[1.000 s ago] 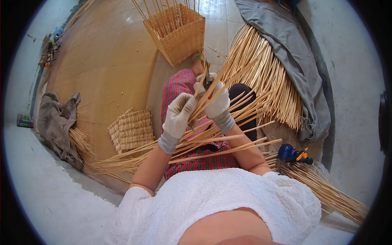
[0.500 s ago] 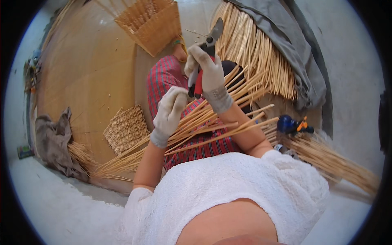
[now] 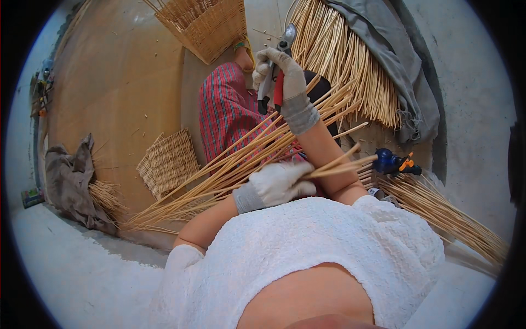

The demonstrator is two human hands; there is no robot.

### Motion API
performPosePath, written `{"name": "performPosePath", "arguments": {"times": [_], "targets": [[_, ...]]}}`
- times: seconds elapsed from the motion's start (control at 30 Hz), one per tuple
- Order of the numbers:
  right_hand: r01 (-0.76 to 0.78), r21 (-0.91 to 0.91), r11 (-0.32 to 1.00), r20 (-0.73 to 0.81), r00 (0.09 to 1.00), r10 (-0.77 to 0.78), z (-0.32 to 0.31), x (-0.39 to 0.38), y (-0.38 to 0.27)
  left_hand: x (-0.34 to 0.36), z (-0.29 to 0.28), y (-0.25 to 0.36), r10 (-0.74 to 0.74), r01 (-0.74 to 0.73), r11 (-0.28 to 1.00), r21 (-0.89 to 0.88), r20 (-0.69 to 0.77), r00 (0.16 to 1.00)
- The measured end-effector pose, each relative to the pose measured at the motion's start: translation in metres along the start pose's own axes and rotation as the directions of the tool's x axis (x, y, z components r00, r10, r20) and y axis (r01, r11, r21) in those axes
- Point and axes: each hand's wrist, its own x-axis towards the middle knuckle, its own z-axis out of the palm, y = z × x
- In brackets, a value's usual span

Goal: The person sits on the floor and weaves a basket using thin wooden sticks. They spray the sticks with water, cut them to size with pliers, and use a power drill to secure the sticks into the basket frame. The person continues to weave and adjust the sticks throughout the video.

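Note:
In a white glove, my right hand (image 3: 282,71) is closed round pruning shears (image 3: 279,90) with red and grey handles, their blades pointing away from me. Low over my lap, my gloved left hand (image 3: 276,183) has its fingers closing about a few pale wicker rods (image 3: 339,166), whose ends stick out to the right past my right forearm. A loose bundle of wicker rods (image 3: 246,152) lies slantwise across my lap, over the red striped cloth (image 3: 229,109). The shears are above this bundle, apart from it.
A woven basket (image 3: 205,30) stands beyond my foot. Thick rod bundles lie at far right (image 3: 345,66) under a grey cloth (image 3: 402,71) and at near right (image 3: 449,211), beside a blue bottle-like object (image 3: 386,164). At left are a small woven piece (image 3: 170,164) and brown cloth (image 3: 71,183).
My left hand has moved from near the shears down and right to the rods by my body. My right hand keeps the shears, shifted slightly right and away from me.

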Motion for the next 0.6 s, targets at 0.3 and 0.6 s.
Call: {"name": "performPosePath", "arguments": {"times": [0.3,0.6], "targets": [[0.106,-0.351,0.93,-0.186,0.966,-0.18,0.012,-0.004,0.009,-0.017,-0.087,-0.016,-0.166,-0.171,0.94,-0.295,-0.833,0.527],[0.472,-0.858,0.203,0.227,0.703,-0.674,0.051,-0.01,0.01,-0.017,-0.1,-0.02,-0.164,-0.286,0.882,-0.375,-0.813,0.559]]}}
